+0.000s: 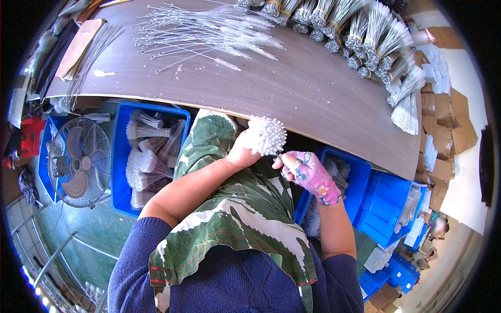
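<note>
I've got the head view up. Left hand (241,153) is bare and clenched round the stems of a white round-headed bundle of bristly wire brushes (266,135), held up just below the near edge of the curved grey-brown wooden worktable (313,94), over the green-and-white leaf-print cloth (235,208) on the lap. Right hand (308,175), in a pink patterned fingerless glove, sits just beside the bundle; fingers curled, pinching at something thin by the bundle's base, but I can't tell what, too small. Not gripping the bundle itself.

Handling call: bundle looks light, bristle tips soft and springy, wire stems thin and bendy, so they'd splay or slip if the grip goes slack. Best hold is lower down on the stems, where the left hand has it, not on the fluffy head.

Round about: loose long wire brushes w/ white tips (209,31) spread on the table top, tied brush bundles (365,36) in rows along the far right. Blue plastic crate (121,172) w/ more bundles at left, metal floor fan (79,161) beside it, more blue crates (386,208) at right.
</note>
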A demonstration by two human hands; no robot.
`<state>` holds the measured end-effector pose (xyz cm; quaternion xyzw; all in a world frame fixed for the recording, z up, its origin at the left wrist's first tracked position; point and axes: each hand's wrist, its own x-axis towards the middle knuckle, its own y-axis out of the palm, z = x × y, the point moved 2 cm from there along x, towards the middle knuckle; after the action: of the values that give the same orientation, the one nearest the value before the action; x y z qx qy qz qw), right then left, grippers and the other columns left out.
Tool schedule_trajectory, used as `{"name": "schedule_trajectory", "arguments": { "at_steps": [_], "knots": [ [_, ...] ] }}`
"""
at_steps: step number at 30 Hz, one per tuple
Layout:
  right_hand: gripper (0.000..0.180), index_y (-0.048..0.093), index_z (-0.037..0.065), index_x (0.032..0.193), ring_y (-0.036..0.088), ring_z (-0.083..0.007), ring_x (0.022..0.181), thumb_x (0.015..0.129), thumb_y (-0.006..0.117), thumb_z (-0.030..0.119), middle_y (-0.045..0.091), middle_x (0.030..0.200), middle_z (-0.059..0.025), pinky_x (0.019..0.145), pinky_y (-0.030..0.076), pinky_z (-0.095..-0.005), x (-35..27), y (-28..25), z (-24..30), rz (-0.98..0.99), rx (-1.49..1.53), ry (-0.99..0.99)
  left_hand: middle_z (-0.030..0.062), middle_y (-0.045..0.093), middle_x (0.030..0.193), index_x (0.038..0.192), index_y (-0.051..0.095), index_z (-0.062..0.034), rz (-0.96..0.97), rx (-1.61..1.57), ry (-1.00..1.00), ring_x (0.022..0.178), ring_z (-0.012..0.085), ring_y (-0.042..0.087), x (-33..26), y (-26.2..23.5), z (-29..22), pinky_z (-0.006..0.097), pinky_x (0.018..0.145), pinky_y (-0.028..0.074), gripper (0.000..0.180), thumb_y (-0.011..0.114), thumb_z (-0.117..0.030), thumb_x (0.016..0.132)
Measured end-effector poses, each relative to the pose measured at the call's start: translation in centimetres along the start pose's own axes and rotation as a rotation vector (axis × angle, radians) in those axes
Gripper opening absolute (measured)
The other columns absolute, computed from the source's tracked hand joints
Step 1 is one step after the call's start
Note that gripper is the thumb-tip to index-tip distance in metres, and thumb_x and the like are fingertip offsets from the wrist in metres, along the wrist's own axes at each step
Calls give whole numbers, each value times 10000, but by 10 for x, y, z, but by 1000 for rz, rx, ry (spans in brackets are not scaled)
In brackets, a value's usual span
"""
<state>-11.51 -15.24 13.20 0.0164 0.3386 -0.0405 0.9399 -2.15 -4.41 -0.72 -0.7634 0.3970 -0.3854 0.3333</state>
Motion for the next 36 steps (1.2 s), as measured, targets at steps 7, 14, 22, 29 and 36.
{"name": "schedule_trajectory", "arguments": {
  "at_steps": [7,14,22,29,36],
  "knots": [
    [305,643,10,853,457,-44,569,938,482,255,511,608,27,550,373,-204,-8,-5,12,-50,-47,15,151,557,1066,1129,548,-51,-38,-188,5,1014,316,535,-5,6,7,471,922,391,359,513,-124,779],
    [309,642,32,847,444,-31,562,932,486,284,520,625,36,525,357,-192,-3,-7,15,-9,-173,-41,168,543,1082,1161,526,-43,46,-452,-52,1036,338,522,-9,16,13,516,917,386,375,481,-134,800],
    [286,639,22,844,461,-42,574,912,512,269,552,679,18,548,380,-196,5,-12,27,21,-280,-35,168,537,1056,1125,529,-43,23,-465,7,1030,324,514,-8,8,13,489,910,386,335,463,-123,806],
    [287,644,21,834,472,-46,576,909,509,263,560,680,12,541,389,-203,8,-13,24,15,-226,60,163,538,1034,1109,534,-44,-19,-429,34,983,320,531,-6,3,13,481,895,391,325,469,-102,795],
    [304,645,7,816,510,-88,603,905,522,270,584,654,-19,586,427,-262,11,-12,33,20,-407,21,159,542,1017,1096,541,-57,-69,-425,62,966,312,539,-5,2,12,483,875,398,322,483,-117,785]
  ]
}}
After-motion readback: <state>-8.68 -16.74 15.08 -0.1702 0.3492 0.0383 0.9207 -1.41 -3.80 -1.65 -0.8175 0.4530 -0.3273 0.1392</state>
